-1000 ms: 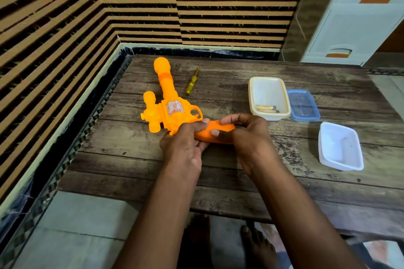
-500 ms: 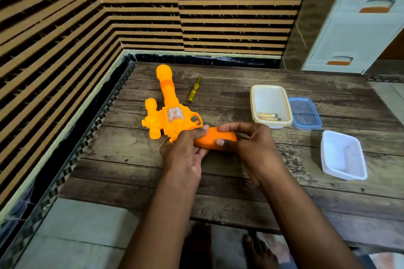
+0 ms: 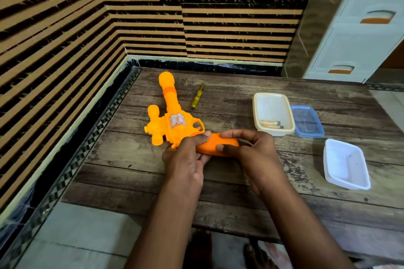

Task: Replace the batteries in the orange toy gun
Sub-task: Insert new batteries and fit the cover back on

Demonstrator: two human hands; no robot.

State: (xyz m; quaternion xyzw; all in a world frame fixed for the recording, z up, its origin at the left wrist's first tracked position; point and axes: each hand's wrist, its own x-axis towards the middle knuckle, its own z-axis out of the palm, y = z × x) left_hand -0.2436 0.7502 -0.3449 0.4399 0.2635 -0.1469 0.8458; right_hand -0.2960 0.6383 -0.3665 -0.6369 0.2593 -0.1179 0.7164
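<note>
Both hands are on the orange toy gun (image 3: 175, 123) lying mid-frame on the wooden tabletop (image 3: 135, 172): left hand (image 3: 185, 159) gripping near the trigger, right hand (image 3: 251, 150) pinching the grip. Further back, batteries (image 3: 270, 124) sit in a cream container (image 3: 273, 113), screwdriver (image 3: 197, 99) beside the barrel.

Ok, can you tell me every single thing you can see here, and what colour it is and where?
toy gun: 1, orange, lying on the table's left part, grip held in both hands
screwdriver: 1, yellow, right of the gun's barrel
cream box: 1, middle right, open
batteries: at least 2, gold, inside the cream box
lid: 1, blue, touching the cream box's right side
white box: 1, right edge, open
table: 1, brown wood
drawers: 1 unit, white, top right
left hand: 1, gripping the gun's grip
right hand: 1, pinching the grip's end
</note>
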